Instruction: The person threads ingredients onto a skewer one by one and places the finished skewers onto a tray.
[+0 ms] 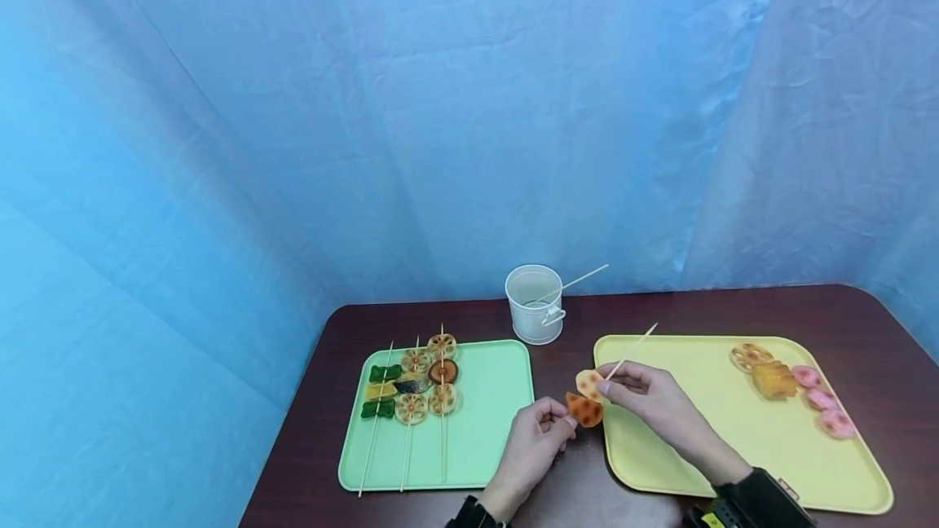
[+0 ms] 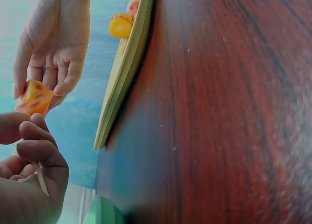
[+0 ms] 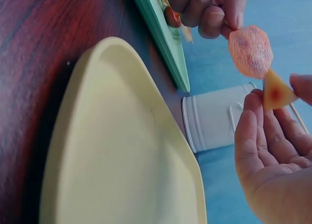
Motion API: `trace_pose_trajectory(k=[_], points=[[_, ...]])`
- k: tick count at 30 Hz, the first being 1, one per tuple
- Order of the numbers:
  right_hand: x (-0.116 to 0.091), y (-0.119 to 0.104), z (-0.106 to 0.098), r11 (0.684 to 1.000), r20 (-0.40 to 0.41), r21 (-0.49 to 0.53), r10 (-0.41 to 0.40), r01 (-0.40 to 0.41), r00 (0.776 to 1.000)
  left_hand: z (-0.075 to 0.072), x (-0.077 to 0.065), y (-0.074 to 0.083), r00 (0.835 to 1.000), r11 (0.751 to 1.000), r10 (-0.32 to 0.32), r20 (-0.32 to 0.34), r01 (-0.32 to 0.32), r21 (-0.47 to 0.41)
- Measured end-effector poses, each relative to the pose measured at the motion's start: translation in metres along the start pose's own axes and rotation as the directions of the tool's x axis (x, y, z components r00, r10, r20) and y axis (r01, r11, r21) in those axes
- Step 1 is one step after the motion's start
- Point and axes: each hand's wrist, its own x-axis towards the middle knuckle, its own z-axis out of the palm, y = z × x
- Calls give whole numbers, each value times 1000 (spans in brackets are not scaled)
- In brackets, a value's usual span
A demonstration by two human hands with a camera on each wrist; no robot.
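Observation:
Between the two hands is a thin wooden skewer point(image 1: 637, 343) with two toy food pieces along it, its top end slanting up to the right. My right hand point(image 1: 653, 406) pinches the pale yellow spotted piece point(image 1: 588, 384) between thumb and fingers; in the right wrist view this yellow piece point(image 3: 277, 91) looks triangular. Closer to my left hand point(image 1: 539, 438) is an orange-brown spotted piece point(image 1: 584, 411), its rough pinkish face point(image 3: 251, 51) turned to the right wrist camera. The left fingers are curled round the skewer's lower part point(image 2: 41, 179), their tips right at the orange-brown piece.
On the left, a green tray point(image 1: 484, 430) bears three loaded skewers. A yellow tray point(image 1: 682, 475) on the right bears a lotus root slice point(image 1: 751, 356), a ruffled yellow piece point(image 1: 774, 380) and pink pieces point(image 1: 836, 424). Behind, a small white bucket point(image 1: 535, 320) holds a stick point(image 1: 587, 275).

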Motion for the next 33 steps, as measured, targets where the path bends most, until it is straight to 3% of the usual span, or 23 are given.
trace_pose_trajectory(k=[5, 12, 17, 25, 33], points=[[-3, -2, -14, 999, -24, -46, -6, 5, 1000, -1, 0, 0, 1000, 1000, 12, -10, -12, 3], [-11, -1, -61, 976, -102, -219, -31, 8, 994, -3, 0, 2, 999, 999, 28, -44, -28, -21], [-14, -3, -95, 922, -156, -387, -41, -23, 987, -5, 1, 2, 997, 998, 39, -68, -42, -45], [-16, 1, -135, 786, -194, -615, -73, -63, 978, -8, 1, 0, 996, 999, 20, -91, -25, -46], [-19, 11, -161, 713, -184, -692, -19, -116, 983, -7, 4, -1, 996, 1000, 5, -86, -5, -10]])
